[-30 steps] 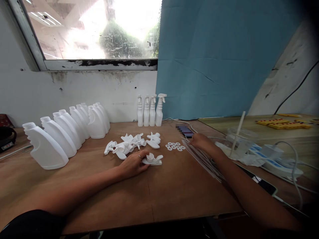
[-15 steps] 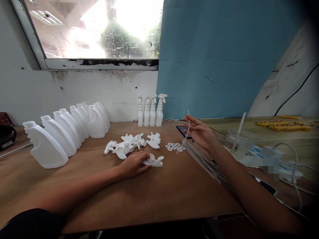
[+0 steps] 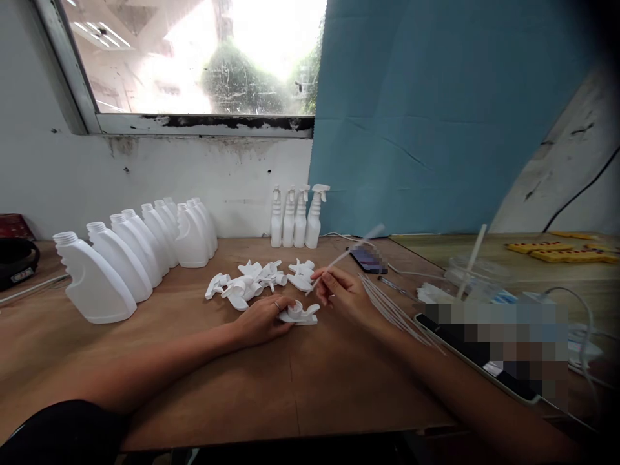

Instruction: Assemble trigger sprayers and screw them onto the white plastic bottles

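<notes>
My left hand (image 3: 261, 318) rests on the wooden table (image 3: 300, 387) and holds a white spray trigger head (image 3: 299, 314) lying flat. My right hand (image 3: 345, 292) is just right of that head and pinches a thin clear dip tube (image 3: 352, 252) that slants up to the right. A pile of white trigger heads (image 3: 256, 283) lies just behind my hands. A bundle of loose clear tubes (image 3: 394, 312) lies on the table right of my right hand.
A row of several open white bottles (image 3: 135, 255) stands at the left. Several bottles fitted with sprayers (image 3: 300, 218) stand by the back wall. A phone (image 3: 368, 259), a clear container (image 3: 472, 274) with a stick, cables and a dark tablet (image 3: 477, 355) crowd the right side.
My right hand lifted a single tube from the bundle at the right and brought it leftward, down beside the trigger head. My left hand stayed on the trigger head.
</notes>
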Tool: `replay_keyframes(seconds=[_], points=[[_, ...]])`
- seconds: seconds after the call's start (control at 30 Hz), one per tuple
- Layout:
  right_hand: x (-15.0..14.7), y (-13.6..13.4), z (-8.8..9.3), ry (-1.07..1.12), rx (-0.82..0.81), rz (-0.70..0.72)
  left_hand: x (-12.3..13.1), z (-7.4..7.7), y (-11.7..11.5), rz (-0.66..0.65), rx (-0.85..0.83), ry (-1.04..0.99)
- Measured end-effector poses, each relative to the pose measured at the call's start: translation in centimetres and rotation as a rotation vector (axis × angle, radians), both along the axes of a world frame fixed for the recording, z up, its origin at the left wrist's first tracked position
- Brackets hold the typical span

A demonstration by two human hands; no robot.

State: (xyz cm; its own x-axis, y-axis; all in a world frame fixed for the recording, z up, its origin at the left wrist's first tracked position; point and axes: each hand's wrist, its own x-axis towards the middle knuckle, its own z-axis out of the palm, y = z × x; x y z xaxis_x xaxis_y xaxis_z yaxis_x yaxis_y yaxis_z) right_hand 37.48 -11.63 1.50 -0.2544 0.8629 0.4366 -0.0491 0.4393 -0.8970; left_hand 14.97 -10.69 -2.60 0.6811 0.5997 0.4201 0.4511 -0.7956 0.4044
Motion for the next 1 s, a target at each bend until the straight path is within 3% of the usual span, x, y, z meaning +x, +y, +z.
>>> replay_keyframes(seconds=[0.2, 0.4, 1.0], points=[[-1.5, -0.3, -0.6, -0.085, 0.015, 0.071, 0.2, 0.8, -0.4, -0.075, -0.079, -0.042], [-1.7, -0.4, -0.8, -0.159, 0.058, 0.088, 0.2, 0.5, -0.2, -0.098, -0.050, -0.062], [-1.8, -0.1, -0.9, -0.209, 0.039, 0.055, 0.1, 0.2, 0.0, -0.075, -0.067, -0.054]])
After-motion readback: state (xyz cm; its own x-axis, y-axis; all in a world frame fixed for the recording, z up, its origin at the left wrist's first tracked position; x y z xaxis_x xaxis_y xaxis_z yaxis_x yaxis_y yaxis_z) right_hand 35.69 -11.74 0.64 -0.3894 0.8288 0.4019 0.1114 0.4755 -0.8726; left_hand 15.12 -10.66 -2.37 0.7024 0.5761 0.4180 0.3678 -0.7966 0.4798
